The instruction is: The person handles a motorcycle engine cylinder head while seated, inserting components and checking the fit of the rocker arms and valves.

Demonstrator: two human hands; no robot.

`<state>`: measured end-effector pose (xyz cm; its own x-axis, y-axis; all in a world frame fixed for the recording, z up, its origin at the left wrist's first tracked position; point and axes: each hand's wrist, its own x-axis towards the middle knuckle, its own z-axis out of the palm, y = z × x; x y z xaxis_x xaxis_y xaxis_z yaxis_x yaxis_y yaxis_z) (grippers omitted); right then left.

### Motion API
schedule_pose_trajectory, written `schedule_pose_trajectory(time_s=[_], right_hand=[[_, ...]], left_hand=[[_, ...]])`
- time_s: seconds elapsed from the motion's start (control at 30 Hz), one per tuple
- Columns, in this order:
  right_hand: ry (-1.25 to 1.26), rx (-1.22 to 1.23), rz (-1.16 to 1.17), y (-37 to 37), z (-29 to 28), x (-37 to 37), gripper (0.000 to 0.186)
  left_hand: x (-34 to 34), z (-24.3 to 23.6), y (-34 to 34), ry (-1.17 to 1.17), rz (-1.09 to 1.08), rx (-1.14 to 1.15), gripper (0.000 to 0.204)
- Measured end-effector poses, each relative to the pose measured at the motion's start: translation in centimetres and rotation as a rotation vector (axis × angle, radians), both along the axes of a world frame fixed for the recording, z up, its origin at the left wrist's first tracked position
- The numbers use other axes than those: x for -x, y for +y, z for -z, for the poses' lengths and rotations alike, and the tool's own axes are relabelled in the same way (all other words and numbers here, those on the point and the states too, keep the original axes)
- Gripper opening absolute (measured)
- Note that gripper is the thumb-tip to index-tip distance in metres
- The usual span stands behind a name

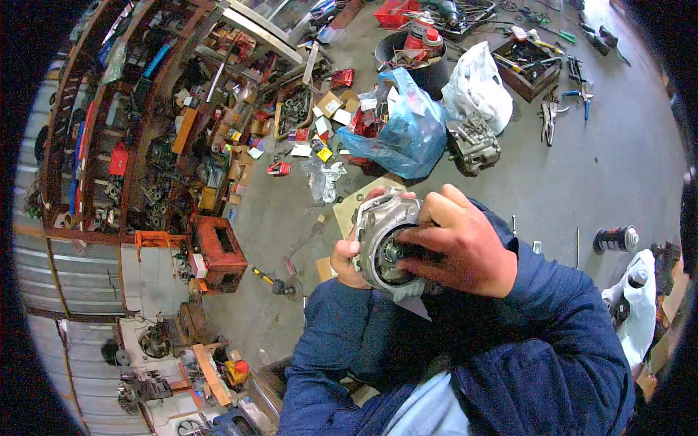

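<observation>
In front of my lap I hold a silver cast-metal housing (381, 231) with a round opening facing me. My left hand (349, 264) is closed around its left side, the thumb along the edge and the other fingers mostly behind it. My right hand (469, 251) comes from the right with bent fingers. Its fingertips reach into the round opening, at a dark ring and a small shiny metal centre. Whatever those fingertips pinch is hidden by the hand. A tan cardboard sheet (349, 208) lies on the floor beyond the housing.
A silver engine block (474, 145) stands ahead beside a blue plastic bag (407, 131) and a white bag (480, 83). Locking pliers (549, 120) and a spray can (616, 239) lie on the right. An angle grinder (280, 285) and cluttered shelves (131, 145) are left.
</observation>
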<state>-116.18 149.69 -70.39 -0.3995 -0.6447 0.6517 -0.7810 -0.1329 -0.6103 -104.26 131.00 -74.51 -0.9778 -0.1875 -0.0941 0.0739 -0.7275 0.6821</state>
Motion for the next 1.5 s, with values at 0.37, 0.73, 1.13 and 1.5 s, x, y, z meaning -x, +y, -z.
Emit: schedule_pose_trajectory(time_s=[0.37, 0.73, 1.13, 1.5], right_hand=[[0.057, 0.029, -0.008, -0.6, 0.3, 0.0, 0.030], [0.187, -0.032, 0.063, -1.6, -0.4, -0.5, 0.028], [-0.122, 0.109, -0.063, -0.9, -0.7, -0.1, 0.047], [-0.045, 0.008, -0.043, -1.1, 0.1, 0.4, 0.035]], left_hand=[[0.1, 0.3, 0.2, 0.026, -0.018, 0.007, 0.101], [0.3, 1.0, 0.5, 0.085, -0.065, 0.073, 0.097], [0.6, 1.9, -0.3, 0.031, -0.053, 0.024, 0.089], [0.2, 3.6, -1.7, -0.077, -0.154, -0.020, 0.082]])
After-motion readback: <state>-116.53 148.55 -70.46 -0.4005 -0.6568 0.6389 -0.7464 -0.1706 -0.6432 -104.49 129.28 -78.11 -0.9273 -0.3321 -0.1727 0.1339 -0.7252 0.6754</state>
